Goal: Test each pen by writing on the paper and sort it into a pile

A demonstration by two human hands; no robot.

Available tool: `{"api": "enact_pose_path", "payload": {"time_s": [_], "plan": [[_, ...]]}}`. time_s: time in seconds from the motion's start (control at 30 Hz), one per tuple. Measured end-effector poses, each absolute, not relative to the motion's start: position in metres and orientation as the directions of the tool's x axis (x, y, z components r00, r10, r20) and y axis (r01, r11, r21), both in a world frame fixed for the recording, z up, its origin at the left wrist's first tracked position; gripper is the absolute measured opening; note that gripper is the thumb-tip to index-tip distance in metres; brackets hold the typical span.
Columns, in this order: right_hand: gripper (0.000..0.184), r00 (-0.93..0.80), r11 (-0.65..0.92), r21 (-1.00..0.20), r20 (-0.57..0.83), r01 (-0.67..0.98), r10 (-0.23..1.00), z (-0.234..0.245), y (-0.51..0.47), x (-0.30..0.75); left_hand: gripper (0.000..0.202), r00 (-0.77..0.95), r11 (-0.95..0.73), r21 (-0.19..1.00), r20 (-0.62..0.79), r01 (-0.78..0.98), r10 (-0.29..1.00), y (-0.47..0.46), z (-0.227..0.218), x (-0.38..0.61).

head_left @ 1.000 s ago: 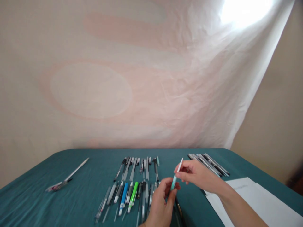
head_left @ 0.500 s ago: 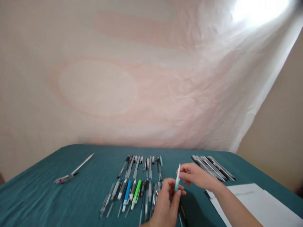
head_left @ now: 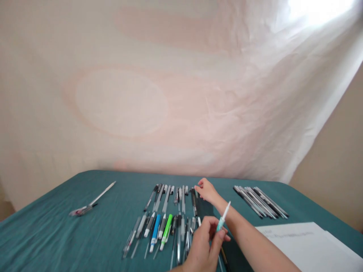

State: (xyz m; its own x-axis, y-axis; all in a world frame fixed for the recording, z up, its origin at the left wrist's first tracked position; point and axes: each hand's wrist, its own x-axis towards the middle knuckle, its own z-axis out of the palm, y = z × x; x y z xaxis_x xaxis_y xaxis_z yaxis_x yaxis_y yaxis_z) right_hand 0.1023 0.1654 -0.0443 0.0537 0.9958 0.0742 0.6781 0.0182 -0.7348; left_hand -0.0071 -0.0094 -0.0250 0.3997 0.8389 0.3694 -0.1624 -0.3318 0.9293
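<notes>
My left hand (head_left: pixel 204 241), low in the middle, is closed around a slim pen (head_left: pixel 224 217) with a light teal grip and a white tapered end, which points up and to the right. My right hand (head_left: pixel 207 190) is stretched out to the right end of the back row of pens and caps. Its thumb and fingertips are pinched beside a dark pen (head_left: pixel 194 202); anything between them is too small to make out. In front of the row lie several pen parts, among them a blue pen barrel (head_left: pixel 154 231) and a green pen barrel (head_left: pixel 166 231).
Several thin pens (head_left: pixel 261 202) lie side by side at the back right. White paper sheets (head_left: pixel 306 241) rest at the front right. On the left of the green-clothed table (head_left: pixel 51 234) are a long white stick-like piece (head_left: pixel 103 192) and a clear packet (head_left: pixel 81 210).
My right hand has left the pen and reached forward and left to the back row. The pen in my left hand now tilts further right. The view has shifted slightly.
</notes>
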Motion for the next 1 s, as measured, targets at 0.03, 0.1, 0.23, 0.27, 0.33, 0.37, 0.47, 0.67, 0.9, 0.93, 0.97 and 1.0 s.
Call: {"api": "enact_pose_path", "payload": {"time_s": [0.03,0.1,0.23,0.27,0.33,0.37,0.47,0.67,0.9,0.93,0.97,1.0], "plan": [[0.019,0.060,0.016,-0.722,0.079,0.691,0.995,-0.045,0.165,0.101,0.019,0.402,-0.331,0.930,0.367,-0.159,0.839,-0.009,-0.025,-0.007],[0.021,0.071,0.008,-0.699,0.084,0.715,0.994,-0.047,0.165,0.099,0.019,0.405,-0.330,0.931,0.364,-0.154,0.839,-0.010,-0.025,-0.007],[0.020,0.079,-0.030,-0.673,0.043,0.739,0.996,-0.044,0.165,0.101,0.018,0.404,-0.344,0.928,0.372,-0.143,0.836,-0.010,-0.027,-0.006],[0.021,0.079,-0.045,-0.670,0.021,0.741,0.997,-0.043,0.164,0.101,0.018,0.405,-0.345,0.929,0.369,-0.134,0.837,-0.010,-0.027,-0.006],[0.023,0.080,-0.077,-0.668,-0.027,0.740,0.996,-0.038,0.163,0.103,0.018,0.409,-0.345,0.931,0.362,-0.116,0.838,-0.010,-0.027,-0.007],[0.024,0.080,-0.095,-0.669,-0.054,0.737,0.995,-0.036,0.162,0.104,0.018,0.410,-0.345,0.932,0.358,-0.109,0.838,-0.010,-0.028,-0.007],[0.029,0.079,-0.149,-0.680,-0.133,0.718,0.988,-0.029,0.158,0.105,0.018,0.409,-0.351,0.932,0.357,-0.092,0.840,-0.009,-0.028,-0.007],[0.011,0.057,-0.207,-0.749,-0.221,0.630,0.974,-0.018,0.155,0.100,0.026,0.377,-0.371,0.920,0.391,-0.128,0.839,-0.007,-0.034,-0.003],[0.014,-0.094,-0.185,-0.929,-0.226,0.321,0.970,-0.009,0.133,0.119,0.026,0.377,-0.365,0.922,0.385,-0.127,0.843,-0.005,-0.034,-0.004],[0.016,-0.117,-0.170,-0.948,-0.207,0.269,0.971,-0.007,0.126,0.126,0.025,0.380,-0.364,0.923,0.384,-0.124,0.842,-0.005,-0.034,-0.004],[0.019,-0.137,-0.154,-0.962,-0.188,0.223,0.973,-0.004,0.117,0.134,0.024,0.386,-0.362,0.924,0.380,-0.122,0.840,-0.006,-0.033,-0.004],[0.022,-0.153,-0.144,-0.972,-0.173,0.183,0.973,-0.001,0.108,0.142,0.023,0.395,-0.357,0.926,0.374,-0.119,0.839,-0.007,-0.032,-0.004]]}}
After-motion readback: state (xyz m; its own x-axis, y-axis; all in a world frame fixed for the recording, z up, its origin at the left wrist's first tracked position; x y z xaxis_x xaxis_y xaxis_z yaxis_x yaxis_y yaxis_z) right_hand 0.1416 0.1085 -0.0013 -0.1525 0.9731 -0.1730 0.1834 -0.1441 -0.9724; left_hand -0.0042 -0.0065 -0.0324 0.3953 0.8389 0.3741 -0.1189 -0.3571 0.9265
